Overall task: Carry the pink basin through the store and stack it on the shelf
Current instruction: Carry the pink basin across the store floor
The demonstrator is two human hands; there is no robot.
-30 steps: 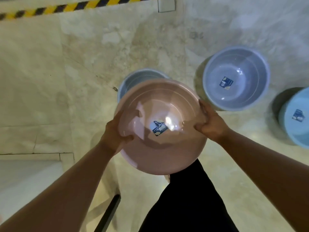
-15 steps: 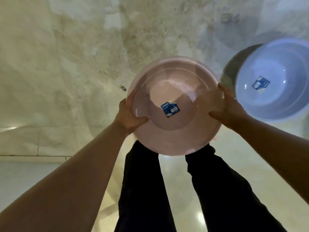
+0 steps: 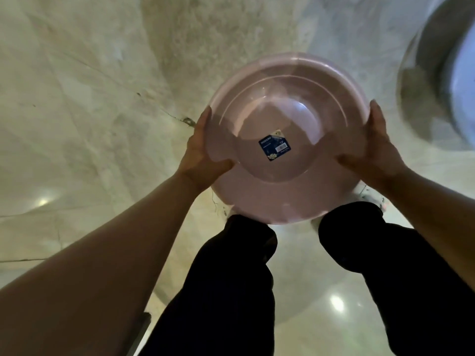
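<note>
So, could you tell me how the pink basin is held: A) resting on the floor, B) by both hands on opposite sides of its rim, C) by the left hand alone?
B: the left hand and the right hand grip opposite sides of the pink basin, thumbs inside.

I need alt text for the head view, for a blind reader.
A left hand and a right hand grip a pink basin by its rim over a floor. A blue label lies inside; a blue basin shows at right.
</note>
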